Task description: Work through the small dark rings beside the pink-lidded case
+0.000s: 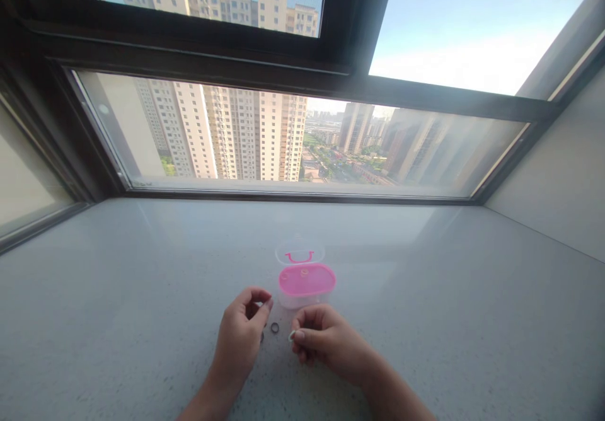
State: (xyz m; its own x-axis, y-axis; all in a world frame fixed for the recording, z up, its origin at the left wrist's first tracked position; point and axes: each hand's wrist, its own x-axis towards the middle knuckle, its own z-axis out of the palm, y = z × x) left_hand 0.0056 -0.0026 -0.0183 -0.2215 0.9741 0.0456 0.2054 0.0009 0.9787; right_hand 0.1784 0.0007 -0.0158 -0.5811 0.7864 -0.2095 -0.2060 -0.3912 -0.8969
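Note:
My left hand (242, 329) rests on the grey sill with thumb and forefinger curled toward each other; whether anything is pinched between them is too small to see. My right hand (321, 339) is closed, pinching a small pale ring (292, 336) at its fingertips. A small dark ring (275, 328) lies on the sill between the two hands. Just beyond the fingers stands a small clear box with a pink inside (306, 284). Its clear lid with a pink handle (299, 254) is open behind it.
The wide grey stone sill (118, 307) runs to a dark-framed window (302, 87) at the back. A pale wall (558, 175) closes the right side, and a side pane stands at the left. Tall buildings show outside.

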